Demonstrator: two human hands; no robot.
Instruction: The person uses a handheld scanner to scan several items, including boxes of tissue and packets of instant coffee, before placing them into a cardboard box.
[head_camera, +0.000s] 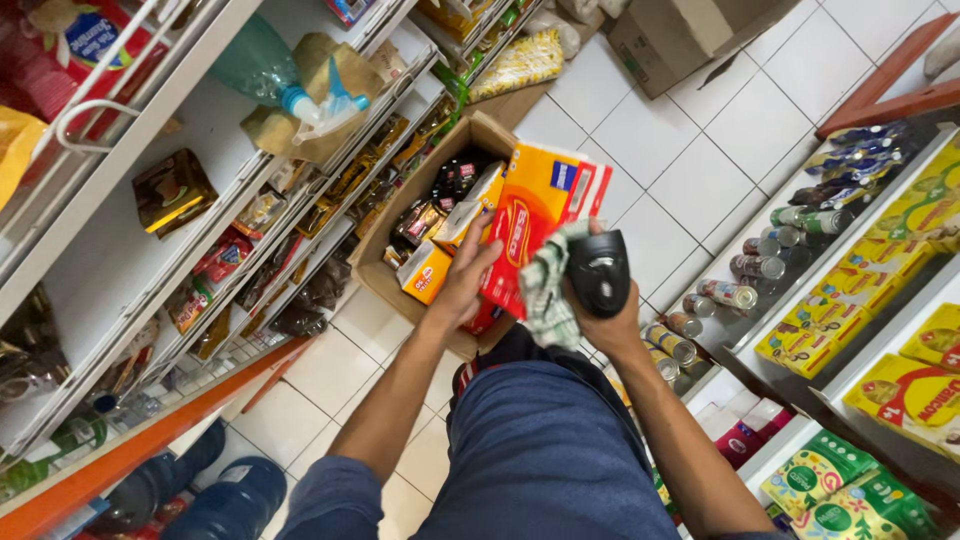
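Note:
My left hand (462, 283) grips a flat orange-and-red box (535, 215) by its lower edge, holding it up over an open cardboard carton (373, 262) on the floor. My right hand (600, 312) is shut on a black handheld barcode scanner (598, 270) together with a green-and-white checked cloth (545, 285), right beside the box. The carton holds more orange boxes (428, 272) and dark packets (455, 180). My blue trouser leg (540, 440) is below.
White wire shelves (150, 250) with snack packets and a spray bottle (275, 75) rise on the left. On the right, shelves carry cans (730, 293) and yellow boxes (905, 390). Another cardboard box (680, 35) stands at the top on the white tiles. Blue water jugs (225, 500) sit bottom left.

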